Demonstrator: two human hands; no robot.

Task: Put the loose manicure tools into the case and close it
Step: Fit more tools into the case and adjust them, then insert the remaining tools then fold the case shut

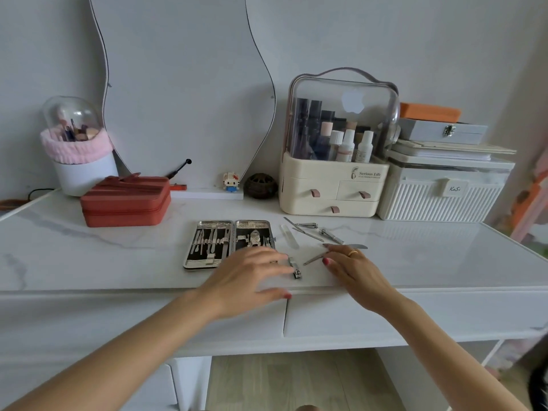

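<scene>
The silver manicure case [204, 264] lies open on the white marble table [118, 262], with several tools strapped into both black halves. My left hand [249, 277] hovers flat over the case's right half, fingers straight, fingertips beside a nail clipper [295, 266]. My right hand [355, 268] rests on the table with relaxed fingers, touching a thin metal pusher [314, 258] and covering part of a flat file [357, 246]. Further back lie a clear glass file [290, 236], two more clippers [308, 225] [331, 236] and thin picks [307, 234].
A red zip case [126, 203] stands back left, beside a white brush pot with a pink band [78, 155]. Behind the tools are a cream cosmetics organiser [335, 188] and a ribbed white box [441, 197]. A wavy mirror [186, 84] leans on the wall.
</scene>
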